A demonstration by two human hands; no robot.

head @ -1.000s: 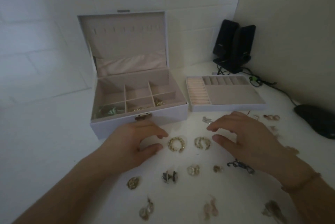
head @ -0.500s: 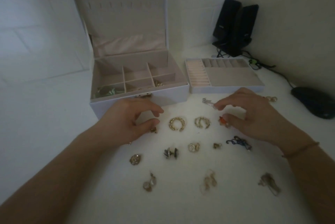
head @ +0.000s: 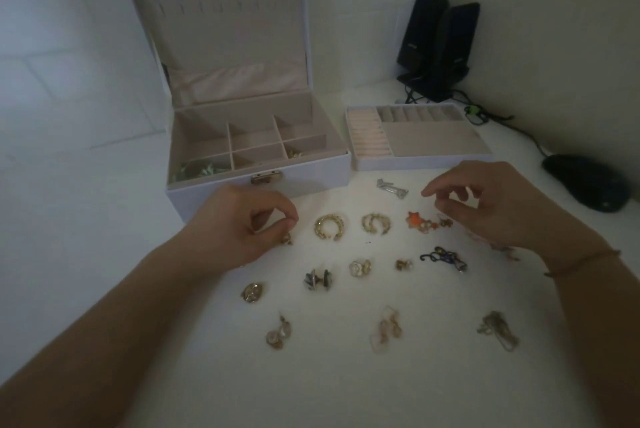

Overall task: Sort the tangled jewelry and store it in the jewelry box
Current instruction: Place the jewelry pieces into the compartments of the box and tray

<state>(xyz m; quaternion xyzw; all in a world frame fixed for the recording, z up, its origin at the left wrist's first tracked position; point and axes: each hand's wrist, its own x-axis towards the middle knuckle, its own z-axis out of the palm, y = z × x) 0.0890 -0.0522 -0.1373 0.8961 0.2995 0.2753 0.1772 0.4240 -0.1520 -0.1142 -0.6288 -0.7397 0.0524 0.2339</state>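
Left hand [head: 239, 230] curled at 9 o'clock on the white table [head: 332, 379], grip pinching a tiny gold piece [head: 286, 238]; right hand [head: 491, 206] at 3 o'clock, grip narrow and holding nothing, above orange earrings [head: 420, 221]; open jewelry box [head: 256, 164] at 12 o'clock.

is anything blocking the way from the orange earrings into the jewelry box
Nothing visible does. The orange earrings lie on the table below the right hand, and the jewelry box stands open behind and to their left, lid up; only its low front wall must be cleared.
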